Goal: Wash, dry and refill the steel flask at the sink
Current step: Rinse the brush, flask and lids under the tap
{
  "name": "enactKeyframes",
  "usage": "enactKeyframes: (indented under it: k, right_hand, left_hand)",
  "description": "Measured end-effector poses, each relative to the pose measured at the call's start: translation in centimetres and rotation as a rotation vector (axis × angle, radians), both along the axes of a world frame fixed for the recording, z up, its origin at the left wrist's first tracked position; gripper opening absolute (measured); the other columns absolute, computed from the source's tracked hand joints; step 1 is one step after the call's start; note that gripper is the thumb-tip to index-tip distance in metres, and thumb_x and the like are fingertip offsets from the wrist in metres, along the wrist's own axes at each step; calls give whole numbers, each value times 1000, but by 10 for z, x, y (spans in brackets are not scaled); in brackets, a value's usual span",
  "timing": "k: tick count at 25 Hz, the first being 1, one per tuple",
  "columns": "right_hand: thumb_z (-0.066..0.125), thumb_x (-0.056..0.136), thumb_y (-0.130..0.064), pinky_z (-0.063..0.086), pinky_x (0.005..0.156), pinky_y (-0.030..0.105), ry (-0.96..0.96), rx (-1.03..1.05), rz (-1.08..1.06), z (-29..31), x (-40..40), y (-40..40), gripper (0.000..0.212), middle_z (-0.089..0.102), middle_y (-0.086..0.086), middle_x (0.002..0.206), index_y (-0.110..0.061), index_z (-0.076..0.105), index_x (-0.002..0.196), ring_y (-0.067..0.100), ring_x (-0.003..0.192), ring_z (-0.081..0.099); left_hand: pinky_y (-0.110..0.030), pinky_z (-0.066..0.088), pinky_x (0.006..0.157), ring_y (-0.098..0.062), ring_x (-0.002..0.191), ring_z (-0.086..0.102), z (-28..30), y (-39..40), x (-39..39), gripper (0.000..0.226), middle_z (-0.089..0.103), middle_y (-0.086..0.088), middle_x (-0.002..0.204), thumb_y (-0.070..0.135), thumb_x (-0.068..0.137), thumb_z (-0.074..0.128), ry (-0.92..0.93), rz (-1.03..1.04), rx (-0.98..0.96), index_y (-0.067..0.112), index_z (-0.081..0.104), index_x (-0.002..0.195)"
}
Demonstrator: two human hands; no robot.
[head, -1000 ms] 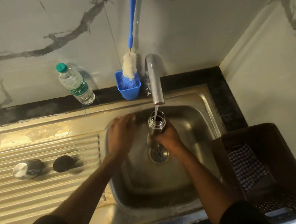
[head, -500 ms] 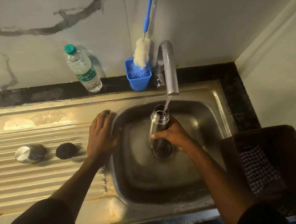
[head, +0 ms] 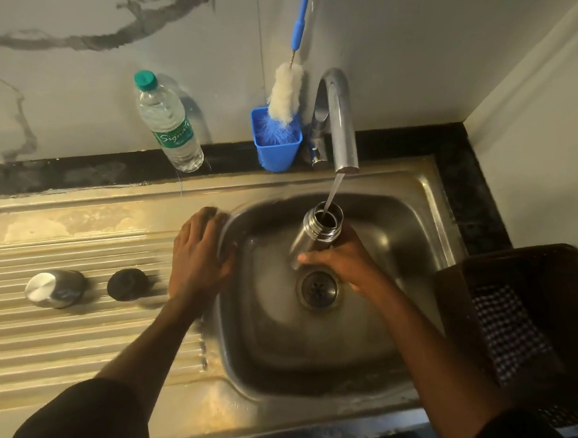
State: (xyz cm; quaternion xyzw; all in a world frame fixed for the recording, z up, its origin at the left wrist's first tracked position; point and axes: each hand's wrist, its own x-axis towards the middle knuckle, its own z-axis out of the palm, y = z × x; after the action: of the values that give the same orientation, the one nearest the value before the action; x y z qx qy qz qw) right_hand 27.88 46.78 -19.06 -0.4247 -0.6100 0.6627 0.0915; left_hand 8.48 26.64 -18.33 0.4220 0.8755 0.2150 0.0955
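Flask (head: 313, 236) under tap (head: 341, 133) mid-frame, filling; right hand (head: 341, 261) wrapped round it, left hand (head: 199, 253) flat on sink (head: 428, 208) rim. Next: probably swirl, dump.

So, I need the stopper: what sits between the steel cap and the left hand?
Head view: a black stopper between the cap and left hand.

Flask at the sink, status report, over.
Right hand grips steel flask, mouth under running tap. Left hand rests open on sink rim. Caps on drainboard; nothing in the way.
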Motion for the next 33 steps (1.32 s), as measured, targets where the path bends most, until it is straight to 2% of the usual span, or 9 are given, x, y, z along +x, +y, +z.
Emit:
enactKeyframes:
  k: [6,9,13,17,22,25,29,31,33]
  right_hand:
    - [92,63,4,59,82,24,-19,21,-106,12,-14,-10,71,77,-4,107,-21,65,124,12,99,73]
    - [91,62,7,59,81,29,-9,-24,-93,13,-15,-16,66,79,-2,103,-17,69,119,16,98,74]
    - [91,65,6,60,79,28,10,-18,-349,9,-15,-31,59,79,2,102,-12,69,117,19,95,74]
    - [91,64,5,59,75,24,-65,-50,-144,16,-11,-23,56,80,4,99,-9,71,114,20,96,74]
    - [96,54,-35,60,81,33,-219,122,-194,20,-15,-28,65,76,-8,100,-27,66,111,13,91,73]
    - [95,60,-20,55,80,27,-228,199,-127,17,-5,-32,67,73,-13,103,-33,63,117,6,93,69]
    - [97,54,-19,61,87,39,-113,110,-291,3,5,-29,70,78,-4,103,-24,68,118,15,95,75]
    - [98,53,-25,62,88,38,-102,64,-130,8,3,-20,71,78,-5,105,-25,69,118,15,97,75]
    - [97,64,-22,61,77,30,-74,-43,-58,20,3,-15,61,78,-3,105,-24,68,117,14,95,75]
  left_hand:
    - [-53,35,117,-31,141,40,5,-1,-1,62,41,-6,153,46,89,54,-30,-4,14,22,49,146]
    - [-52,35,118,-30,140,40,6,-3,-1,60,41,-4,152,44,90,58,-28,-18,15,23,49,145]
    - [-51,33,119,-27,139,38,5,-5,-2,59,41,-2,149,40,92,70,-29,-40,28,24,49,145]
    - [-49,32,119,-27,139,38,4,-5,-2,61,40,-2,149,38,91,74,-20,-50,24,23,49,145]
    - [-53,31,121,-29,142,36,4,-5,-2,63,38,-4,151,38,91,75,-35,-53,26,23,48,146]
    - [-53,30,121,-29,144,34,3,-3,-2,65,37,-2,153,41,89,76,-32,-36,3,25,48,146]
    - [-53,31,119,-29,142,36,2,-1,-2,63,37,-2,152,41,89,76,-17,-25,-8,26,48,144]
    - [-53,33,117,-30,141,37,0,0,-3,62,38,-3,152,39,89,75,0,-13,-16,26,48,144]
    - [-54,34,116,-31,141,38,0,1,-2,62,38,-4,152,37,89,75,10,-13,-32,25,48,144]
